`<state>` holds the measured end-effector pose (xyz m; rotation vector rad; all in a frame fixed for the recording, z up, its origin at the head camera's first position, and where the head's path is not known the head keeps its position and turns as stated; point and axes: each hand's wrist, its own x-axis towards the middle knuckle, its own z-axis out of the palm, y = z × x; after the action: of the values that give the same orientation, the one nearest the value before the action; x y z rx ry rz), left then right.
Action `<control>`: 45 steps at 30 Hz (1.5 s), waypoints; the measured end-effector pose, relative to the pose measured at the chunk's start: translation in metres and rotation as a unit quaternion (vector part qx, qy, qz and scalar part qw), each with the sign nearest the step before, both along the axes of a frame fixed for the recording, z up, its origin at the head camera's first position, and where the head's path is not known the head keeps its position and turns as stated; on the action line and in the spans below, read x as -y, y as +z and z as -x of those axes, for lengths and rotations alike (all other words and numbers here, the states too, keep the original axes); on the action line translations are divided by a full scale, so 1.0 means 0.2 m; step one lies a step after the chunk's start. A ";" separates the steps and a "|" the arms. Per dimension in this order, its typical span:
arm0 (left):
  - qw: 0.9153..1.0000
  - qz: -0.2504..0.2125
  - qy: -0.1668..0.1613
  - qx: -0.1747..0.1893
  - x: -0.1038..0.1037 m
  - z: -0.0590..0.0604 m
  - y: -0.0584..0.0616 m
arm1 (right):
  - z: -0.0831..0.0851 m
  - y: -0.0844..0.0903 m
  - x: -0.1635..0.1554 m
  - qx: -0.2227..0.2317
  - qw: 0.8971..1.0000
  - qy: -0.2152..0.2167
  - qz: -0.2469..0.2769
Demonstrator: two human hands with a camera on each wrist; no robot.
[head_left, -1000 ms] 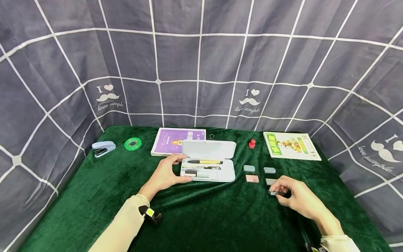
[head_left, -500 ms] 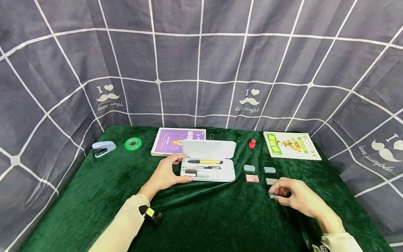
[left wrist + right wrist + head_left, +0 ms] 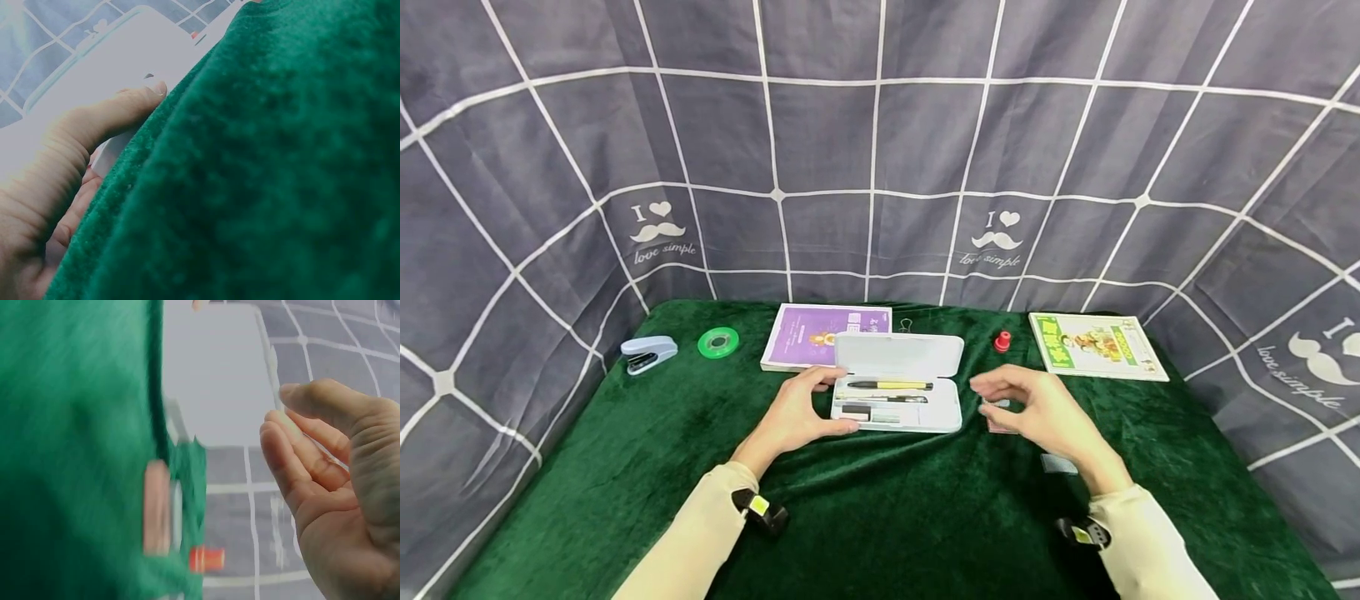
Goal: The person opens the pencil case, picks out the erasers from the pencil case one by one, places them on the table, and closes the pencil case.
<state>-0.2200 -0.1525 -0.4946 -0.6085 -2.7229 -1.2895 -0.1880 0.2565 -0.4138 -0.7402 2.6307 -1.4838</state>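
An open white pencil case lies mid-table on the green cloth, with pens and an eraser in its tray. My left hand grips the case's left end, thumb on the near edge and fingers on the far edge; the left wrist view shows the thumb against the case. My right hand hovers just right of the case with relaxed fingers and holds nothing; it looks empty in the right wrist view too. It covers most of the small erasers. A grey eraser lies alone behind the wrist. A pink eraser shows below the palm.
Along the back edge are a blue stapler, a green tape roll, a purple booklet, a binder clip, a small red item and a green-yellow booklet. A grey checked curtain surrounds the table.
My right hand let go of the grey eraser at the near right and swung up and left toward the pencil case. The left hand stayed on the case.
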 end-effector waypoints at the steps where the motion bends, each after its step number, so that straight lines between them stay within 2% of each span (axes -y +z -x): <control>1: 1.000 0.001 -0.001 -0.001 0.00 0.00 0.00 | 0.01 0.01 0.04 0.009 1.000 0.002 0.005; 2: 1.000 0.001 -0.002 -0.001 0.00 0.00 -0.01 | 0.03 0.02 0.08 0.014 1.000 0.003 0.006; 4: 1.000 0.000 -0.001 0.001 0.00 0.01 -0.01 | 0.05 0.03 0.15 -0.005 1.000 0.008 -0.008; 9: 1.000 -0.004 0.000 0.009 0.00 0.01 -0.01 | 0.11 0.02 0.31 -0.051 0.997 0.058 0.007; 12: 1.000 -0.004 -0.004 -0.001 0.00 0.01 -0.01 | 0.13 0.01 0.40 -0.048 0.996 0.078 0.013; 16: 1.000 -0.005 -0.007 -0.011 0.00 0.01 -0.01 | 0.15 -0.02 0.48 -0.031 0.996 0.089 -0.004; 21: 1.000 -0.007 -0.004 0.000 0.01 0.01 -0.01 | 0.16 -0.08 0.56 -0.018 0.994 0.107 -0.019; 31: 1.000 -0.008 -0.001 0.009 0.00 0.01 0.00 | 0.15 -0.14 0.63 -0.041 0.987 0.119 -0.096; 41: 1.000 -0.007 -0.002 0.003 0.00 0.02 0.00 | 0.14 -0.15 0.64 -0.102 0.979 0.121 -0.126; 45: 1.000 -0.009 -0.004 0.003 0.00 0.02 -0.01 | 0.14 -0.16 0.65 -0.108 0.979 0.120 -0.127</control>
<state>-0.2234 -0.1532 -0.4964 -0.6167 -2.7127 -1.3195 -0.2158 0.1268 -0.4457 -1.1982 2.6865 -1.0337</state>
